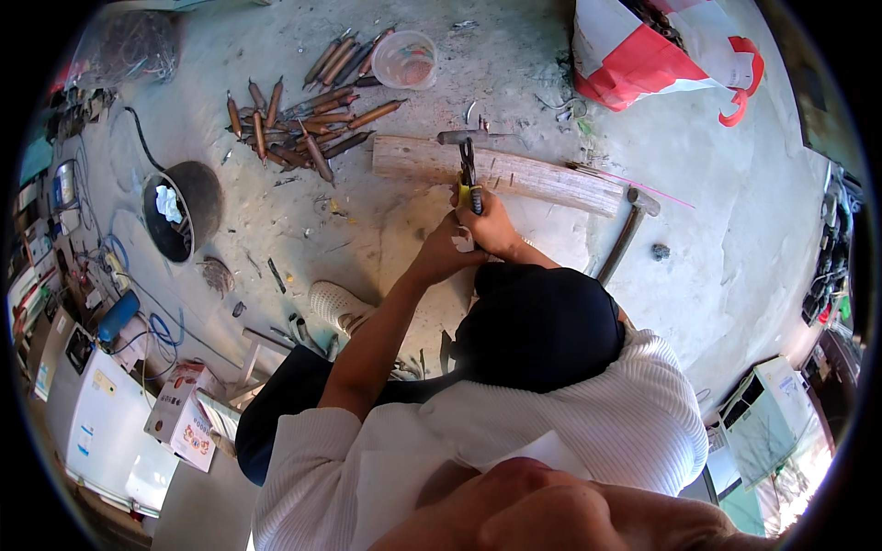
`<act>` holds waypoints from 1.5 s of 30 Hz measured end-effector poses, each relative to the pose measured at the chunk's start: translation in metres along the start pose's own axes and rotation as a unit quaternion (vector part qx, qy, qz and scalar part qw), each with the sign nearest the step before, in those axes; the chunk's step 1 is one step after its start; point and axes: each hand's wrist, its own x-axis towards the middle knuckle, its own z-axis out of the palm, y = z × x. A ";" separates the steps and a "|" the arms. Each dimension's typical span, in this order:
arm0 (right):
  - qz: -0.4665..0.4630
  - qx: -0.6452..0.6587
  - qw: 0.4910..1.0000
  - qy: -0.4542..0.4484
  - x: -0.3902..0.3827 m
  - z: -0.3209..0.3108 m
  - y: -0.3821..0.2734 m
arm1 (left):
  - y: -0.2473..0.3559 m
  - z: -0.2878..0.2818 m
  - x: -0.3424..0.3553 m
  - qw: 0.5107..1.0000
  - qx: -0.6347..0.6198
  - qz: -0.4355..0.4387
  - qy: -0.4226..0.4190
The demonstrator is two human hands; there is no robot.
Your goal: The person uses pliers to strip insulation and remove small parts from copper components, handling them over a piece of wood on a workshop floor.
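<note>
My right hand (494, 228) is closed around pliers (469, 174) with dark jaws and yellow-and-black handles. The jaws point away from me, over a wooden plank (542, 181) on the floor. Pressed against the right hand is my left hand (441, 250), fingers curled, with a white patch on it; whatever it holds is hidden. By the jaws, at the plank's far edge, lies a brownish metal tube (478, 138) with narrowed ends. Similar copper-coloured tubes (312, 124) form a loose pile beyond the plank, to the left.
A clear plastic tub (404, 61) stands beside the pile. Right of the plank rests a hammer (630, 230). A red-and-white bag (661, 50) is at the far right, a dark bucket (172, 213) at the left. My shoe (338, 305) and bent knee (542, 326) flank my arms.
</note>
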 end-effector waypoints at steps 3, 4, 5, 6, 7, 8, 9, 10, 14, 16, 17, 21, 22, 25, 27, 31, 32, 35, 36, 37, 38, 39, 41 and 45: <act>-0.020 -0.090 0.995 0.027 0.008 0.000 0.009 | -0.011 0.002 0.011 0.993 0.026 0.114 0.011; -0.038 -0.137 0.989 0.035 0.010 -0.001 0.013 | -0.010 0.003 0.013 0.993 0.008 0.119 0.012; -0.025 -0.148 0.988 0.031 0.011 -0.002 0.018 | -0.009 0.006 0.014 0.992 -0.011 0.124 0.013; -0.012 -0.162 0.986 0.027 0.007 -0.001 0.001 | -0.005 0.008 0.015 0.991 -0.031 0.130 0.016; 0.002 -0.174 0.984 0.025 0.004 0.001 -0.008 | 0.007 0.007 0.014 0.993 -0.034 0.115 0.000; -0.009 -0.161 0.987 0.019 0.004 0.001 -0.009 | 0.020 0.006 0.013 0.994 -0.036 0.100 -0.015; -0.021 -0.146 0.989 0.012 0.003 0.002 -0.009 | 0.027 0.005 0.012 0.995 -0.036 0.084 -0.030; -0.033 -0.131 0.991 0.005 0.003 0.002 -0.008 | 0.027 0.006 0.011 0.994 -0.057 0.084 -0.031; -0.025 -0.048 0.998 -0.029 -0.003 -0.007 -0.009 | 0.036 -0.007 0.004 0.994 -0.084 0.027 -0.065; -0.041 -0.078 0.995 -0.045 -0.010 -0.013 -0.021 | 0.038 -0.015 0.000 0.994 -0.071 -0.006 -0.086; -0.040 -0.072 0.996 -0.044 -0.010 -0.013 -0.020 | 0.038 -0.018 0.000 0.994 -0.064 -0.011 -0.093; -0.008 -0.023 0.999 -0.049 -0.014 -0.010 -0.036 | 0.060 -0.008 -0.004 0.981 -0.171 -0.032 -0.083; 0.008 -0.004 0.999 -0.052 -0.015 -0.009 -0.043 | 0.060 -0.009 -0.004 0.981 -0.174 -0.029 -0.086; -0.010 -0.010 0.999 -0.048 -0.017 -0.008 -0.049 | 0.059 -0.010 -0.004 0.981 -0.169 -0.011 -0.092; 0.011 0.012 0.997 -0.074 -0.016 -0.009 -0.051 | 0.062 -0.009 -0.003 0.985 -0.146 0.018 -0.093; 0.010 -0.062 0.990 -0.129 -0.005 -0.013 -0.042 | 0.046 0.004 0.006 0.994 -0.066 0.086 0.020; 0.003 -0.058 0.991 -0.124 -0.002 -0.012 -0.039 | 0.044 0.004 0.007 0.996 -0.042 0.076 0.030; -0.022 -0.048 0.992 -0.110 0.002 -0.008 -0.035 | 0.043 0.002 0.005 0.997 -0.042 0.053 0.040; -0.035 -0.049 0.992 -0.109 0.002 -0.007 -0.037 | 0.045 0.001 0.003 0.996 -0.059 0.045 0.039; -0.049 -0.050 0.992 -0.107 0.001 -0.005 -0.039 | 0.047 0.000 0.001 0.996 -0.075 0.037 0.038; -0.024 -0.025 0.992 -0.120 0.001 -0.003 -0.042 | 0.050 0.000 -0.001 0.994 -0.095 0.028 0.035; 0.001 -0.001 0.991 -0.130 0.001 -0.002 -0.048 | 0.052 0.000 -0.003 0.993 -0.115 0.021 0.030; 0.018 0.045 0.989 -0.139 0.000 0.003 -0.051 | 0.047 -0.001 -0.007 0.990 -0.139 0.014 0.037; -0.006 0.104 0.985 -0.134 -0.003 0.009 -0.046 | 0.052 -0.011 -0.007 0.991 -0.126 0.044 0.023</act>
